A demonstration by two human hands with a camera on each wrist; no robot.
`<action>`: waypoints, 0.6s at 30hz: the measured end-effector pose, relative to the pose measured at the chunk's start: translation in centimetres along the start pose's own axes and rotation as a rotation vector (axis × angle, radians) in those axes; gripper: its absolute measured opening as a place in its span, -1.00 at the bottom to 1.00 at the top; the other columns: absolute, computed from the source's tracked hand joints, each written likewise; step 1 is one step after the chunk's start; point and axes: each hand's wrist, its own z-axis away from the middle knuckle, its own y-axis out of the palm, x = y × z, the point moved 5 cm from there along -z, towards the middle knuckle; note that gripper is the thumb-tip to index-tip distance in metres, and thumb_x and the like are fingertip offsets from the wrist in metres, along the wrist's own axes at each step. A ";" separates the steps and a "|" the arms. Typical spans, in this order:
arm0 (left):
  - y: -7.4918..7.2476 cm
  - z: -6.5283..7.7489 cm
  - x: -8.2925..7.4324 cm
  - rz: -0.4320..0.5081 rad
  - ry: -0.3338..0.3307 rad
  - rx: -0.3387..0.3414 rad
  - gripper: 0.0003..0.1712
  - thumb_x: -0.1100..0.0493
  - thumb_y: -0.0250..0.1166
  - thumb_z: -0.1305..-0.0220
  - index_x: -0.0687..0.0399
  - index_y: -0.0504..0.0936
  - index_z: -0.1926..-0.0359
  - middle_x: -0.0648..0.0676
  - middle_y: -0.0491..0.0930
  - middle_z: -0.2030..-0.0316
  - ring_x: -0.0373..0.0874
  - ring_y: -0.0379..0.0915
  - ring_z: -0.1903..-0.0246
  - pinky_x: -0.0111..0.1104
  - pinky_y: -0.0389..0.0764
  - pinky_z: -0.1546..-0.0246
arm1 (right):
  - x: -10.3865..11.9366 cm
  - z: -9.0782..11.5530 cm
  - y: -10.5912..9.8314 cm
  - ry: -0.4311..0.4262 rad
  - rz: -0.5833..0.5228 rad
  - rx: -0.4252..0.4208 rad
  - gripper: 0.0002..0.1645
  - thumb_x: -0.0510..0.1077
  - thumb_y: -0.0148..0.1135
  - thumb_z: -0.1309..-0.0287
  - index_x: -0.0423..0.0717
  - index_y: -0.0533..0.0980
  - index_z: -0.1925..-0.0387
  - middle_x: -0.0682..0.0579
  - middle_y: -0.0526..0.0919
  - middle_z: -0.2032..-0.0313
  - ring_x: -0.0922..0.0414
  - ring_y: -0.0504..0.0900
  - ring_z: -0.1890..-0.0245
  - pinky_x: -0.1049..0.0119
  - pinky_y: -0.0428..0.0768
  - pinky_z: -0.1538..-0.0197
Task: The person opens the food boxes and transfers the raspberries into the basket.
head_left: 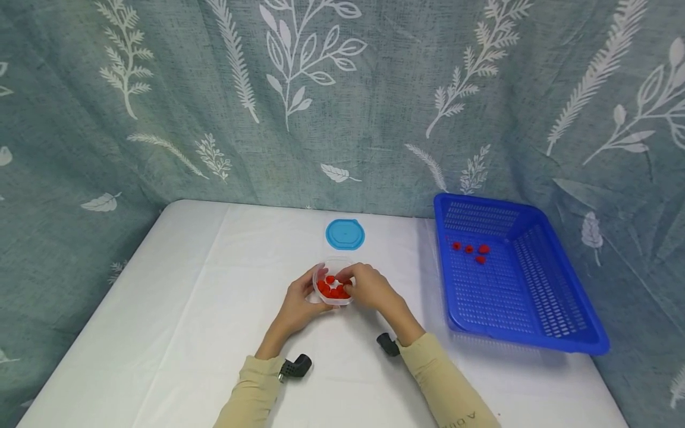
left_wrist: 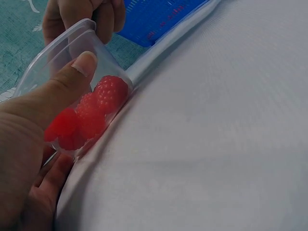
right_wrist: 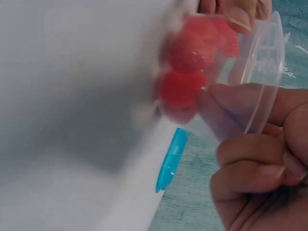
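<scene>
Left hand [head_left: 302, 305] is gripping the clear tub [head_left: 339, 301] on the tabletop [head_left: 214, 333]. Raspberries [left_wrist: 111, 94] are lying low inside, just left of the right hand [head_left: 370, 288], which is reaching in; whether its grip is pinching one, cannot tell from the blurred wrist view.

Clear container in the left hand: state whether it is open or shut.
Open. The right hand reaches into the clear container among the red raspberries, and the blue lid lies apart on the white table.
</scene>
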 end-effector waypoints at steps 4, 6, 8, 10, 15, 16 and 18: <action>0.0 -0.3 1.2 0.001 0.001 -0.004 0.03 0.38 0.57 -0.02 0.15 0.29 -0.51 0.23 0.45 -0.38 0.10 0.32 -0.42 -0.09 0.32 -0.44 | 0.6 -0.3 -0.1 0.028 0.044 0.051 -0.68 -0.36 0.29 -0.24 -0.15 0.71 -0.01 -0.07 0.74 0.03 0.06 0.65 0.13 0.16 0.74 0.01; -0.1 -0.3 1.3 0.000 0.002 -0.001 0.03 0.35 0.58 -0.02 0.09 0.31 -0.51 0.18 0.46 -0.37 0.06 0.32 -0.42 -0.13 0.34 -0.44 | 0.7 -0.5 -0.1 0.034 0.062 0.064 -0.67 -0.37 0.30 -0.23 -0.15 0.71 -0.01 -0.07 0.75 0.04 0.07 0.64 0.15 0.18 0.75 0.03; -0.2 -0.3 1.3 0.000 0.004 0.003 0.04 0.31 0.60 -0.01 0.05 0.32 -0.50 0.14 0.47 -0.37 0.03 0.33 -0.42 -0.15 0.35 -0.44 | 0.6 -0.6 -0.1 0.041 0.082 0.073 -0.67 -0.36 0.29 -0.23 -0.14 0.71 -0.02 -0.07 0.75 0.04 0.08 0.63 0.18 0.19 0.75 0.04; -0.2 -0.3 1.2 -0.003 0.006 0.010 0.04 0.30 0.61 -0.01 0.05 0.32 -0.51 0.13 0.48 -0.37 0.01 0.33 -0.42 -0.19 0.35 -0.43 | 0.7 -0.6 -0.1 0.044 0.102 0.083 -0.67 -0.36 0.29 -0.24 -0.13 0.72 -0.02 -0.07 0.75 0.04 0.07 0.63 0.20 0.19 0.74 0.04; -0.2 -0.3 1.2 -0.013 0.008 0.017 0.04 0.31 0.60 -0.01 0.10 0.30 -0.51 0.15 0.47 -0.37 0.02 0.32 -0.42 -0.21 0.34 -0.44 | 0.9 -0.7 0.0 0.039 0.138 0.109 -0.68 -0.34 0.31 -0.24 -0.14 0.72 -0.02 -0.06 0.76 0.04 0.07 0.65 0.17 0.16 0.73 0.00; -0.2 -0.4 1.2 -0.015 0.014 0.017 0.04 0.31 0.60 -0.01 0.12 0.30 -0.51 0.17 0.46 -0.37 0.04 0.32 -0.43 -0.19 0.34 -0.44 | 0.9 -0.7 0.0 0.033 0.145 0.115 -0.68 -0.34 0.31 -0.24 -0.15 0.72 -0.02 -0.05 0.76 0.04 0.07 0.65 0.18 0.16 0.73 0.00; -0.2 -0.3 1.2 -0.013 0.024 0.015 0.05 0.31 0.60 -0.01 0.16 0.29 -0.51 0.20 0.46 -0.37 0.07 0.32 -0.42 -0.15 0.34 -0.43 | 1.0 -0.7 0.1 0.023 0.155 0.124 -0.70 -0.34 0.31 -0.24 -0.16 0.72 0.00 -0.05 0.77 0.06 0.09 0.65 0.20 0.17 0.73 0.02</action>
